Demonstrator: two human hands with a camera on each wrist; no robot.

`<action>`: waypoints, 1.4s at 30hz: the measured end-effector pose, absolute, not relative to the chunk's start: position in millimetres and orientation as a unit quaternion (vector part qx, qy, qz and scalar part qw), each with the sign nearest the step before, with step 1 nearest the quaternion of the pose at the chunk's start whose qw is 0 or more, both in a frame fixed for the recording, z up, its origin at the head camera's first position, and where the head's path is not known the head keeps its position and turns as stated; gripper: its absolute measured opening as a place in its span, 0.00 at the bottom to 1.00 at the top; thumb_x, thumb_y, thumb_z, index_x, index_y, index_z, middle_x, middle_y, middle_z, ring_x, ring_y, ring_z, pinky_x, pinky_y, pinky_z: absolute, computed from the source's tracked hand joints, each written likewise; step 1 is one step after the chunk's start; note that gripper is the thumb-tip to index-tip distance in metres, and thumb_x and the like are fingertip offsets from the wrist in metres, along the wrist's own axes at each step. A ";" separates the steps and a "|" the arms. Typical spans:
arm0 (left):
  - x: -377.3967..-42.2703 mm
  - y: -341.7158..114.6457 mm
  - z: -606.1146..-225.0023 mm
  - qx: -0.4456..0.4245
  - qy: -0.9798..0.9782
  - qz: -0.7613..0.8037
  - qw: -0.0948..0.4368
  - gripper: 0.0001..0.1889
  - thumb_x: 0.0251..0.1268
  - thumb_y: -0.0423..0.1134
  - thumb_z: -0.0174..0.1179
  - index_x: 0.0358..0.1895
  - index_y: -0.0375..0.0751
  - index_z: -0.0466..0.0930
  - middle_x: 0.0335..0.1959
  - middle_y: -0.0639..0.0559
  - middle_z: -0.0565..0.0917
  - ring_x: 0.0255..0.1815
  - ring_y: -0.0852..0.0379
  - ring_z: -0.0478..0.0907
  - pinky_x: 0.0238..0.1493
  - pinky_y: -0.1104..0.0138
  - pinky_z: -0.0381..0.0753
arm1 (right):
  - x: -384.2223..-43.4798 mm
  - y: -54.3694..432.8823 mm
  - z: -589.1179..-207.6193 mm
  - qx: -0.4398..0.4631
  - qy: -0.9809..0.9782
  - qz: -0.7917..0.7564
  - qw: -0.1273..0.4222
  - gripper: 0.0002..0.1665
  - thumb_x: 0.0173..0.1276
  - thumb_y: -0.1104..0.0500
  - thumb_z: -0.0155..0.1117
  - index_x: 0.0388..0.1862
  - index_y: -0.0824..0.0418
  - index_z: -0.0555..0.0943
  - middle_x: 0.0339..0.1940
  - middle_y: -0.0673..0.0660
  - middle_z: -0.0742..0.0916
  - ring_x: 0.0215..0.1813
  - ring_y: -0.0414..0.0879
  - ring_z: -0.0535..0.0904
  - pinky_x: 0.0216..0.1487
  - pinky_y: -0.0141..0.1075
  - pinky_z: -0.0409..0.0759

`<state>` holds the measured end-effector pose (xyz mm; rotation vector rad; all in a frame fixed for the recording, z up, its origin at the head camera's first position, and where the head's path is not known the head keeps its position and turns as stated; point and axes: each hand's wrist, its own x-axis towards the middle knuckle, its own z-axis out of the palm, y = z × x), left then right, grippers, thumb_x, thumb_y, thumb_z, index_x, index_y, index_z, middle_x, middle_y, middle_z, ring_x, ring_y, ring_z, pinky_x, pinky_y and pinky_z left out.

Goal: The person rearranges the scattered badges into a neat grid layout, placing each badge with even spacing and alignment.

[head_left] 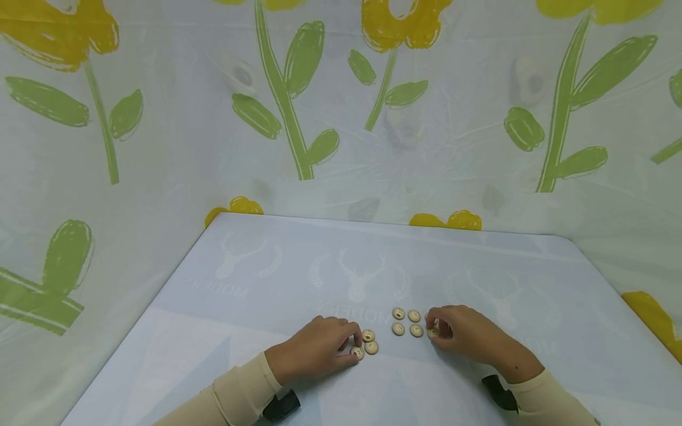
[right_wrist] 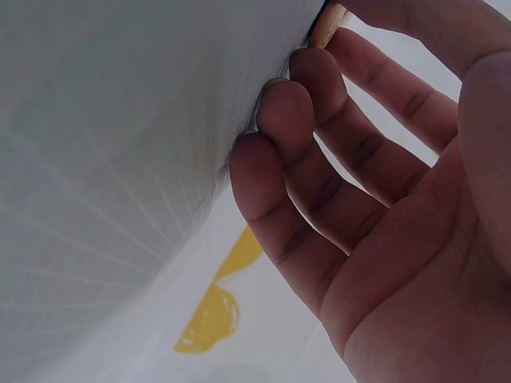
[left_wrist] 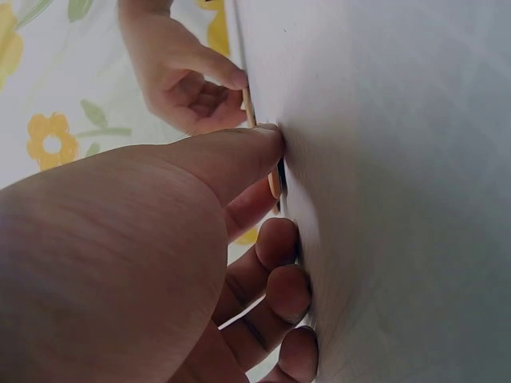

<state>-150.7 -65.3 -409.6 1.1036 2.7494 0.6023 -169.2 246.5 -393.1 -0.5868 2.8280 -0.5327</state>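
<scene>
Small round wooden buttons lie flat on the table in two groups. My left hand [head_left: 319,349] has its thumb and index finger on either side of a button [head_left: 357,353], pinching it at the tabletop. Two more buttons [head_left: 371,347] lie just right of those fingertips. In the left wrist view, the edge of a button [left_wrist: 275,183] shows by the thumb. On the right, my right hand [head_left: 469,334] pinches another button [head_left: 433,333] between thumb and index finger, beside several buttons [head_left: 416,331] set in two rows. A button [right_wrist: 326,28] is partly visible in the right wrist view.
The table [head_left: 298,260] has a pale cover printed with deer heads and lettering. Its far edge meets a hanging cloth [head_left: 186,118] with yellow flowers and green leaves. Dark wrist devices [head_left: 281,406] sit below both sleeves.
</scene>
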 end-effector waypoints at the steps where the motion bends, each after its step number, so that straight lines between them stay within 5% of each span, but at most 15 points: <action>1: -150.8 -65.4 -409.7 0.365 0.908 0.199 0.059 0.08 0.65 0.48 0.66 0.43 0.54 0.81 0.24 0.65 0.71 0.25 0.70 0.65 0.34 0.72 0.66 | -169.3 246.5 -393.1 -0.200 0.958 -0.180 0.101 0.09 0.61 0.60 0.72 0.37 0.49 0.82 0.25 0.42 0.78 0.29 0.36 0.71 0.30 0.30 0.71; 18: -152.1 -64.6 -412.5 0.363 0.911 0.188 0.059 0.08 0.66 0.49 0.65 0.44 0.55 0.81 0.24 0.66 0.70 0.26 0.71 0.65 0.34 0.72 0.64 | -166.4 238.0 -386.3 -0.159 0.965 -0.188 0.092 0.08 0.62 0.57 0.72 0.39 0.48 0.83 0.25 0.43 0.79 0.29 0.39 0.72 0.29 0.31 0.72; 42: -153.1 -65.0 -414.0 0.367 0.909 0.189 0.054 0.08 0.66 0.49 0.65 0.44 0.56 0.81 0.24 0.66 0.71 0.25 0.71 0.65 0.31 0.73 0.63 | -167.3 191.7 -380.4 -0.240 0.956 -0.159 0.050 0.07 0.63 0.53 0.73 0.39 0.46 0.84 0.27 0.39 0.77 0.29 0.35 0.70 0.30 0.29 0.71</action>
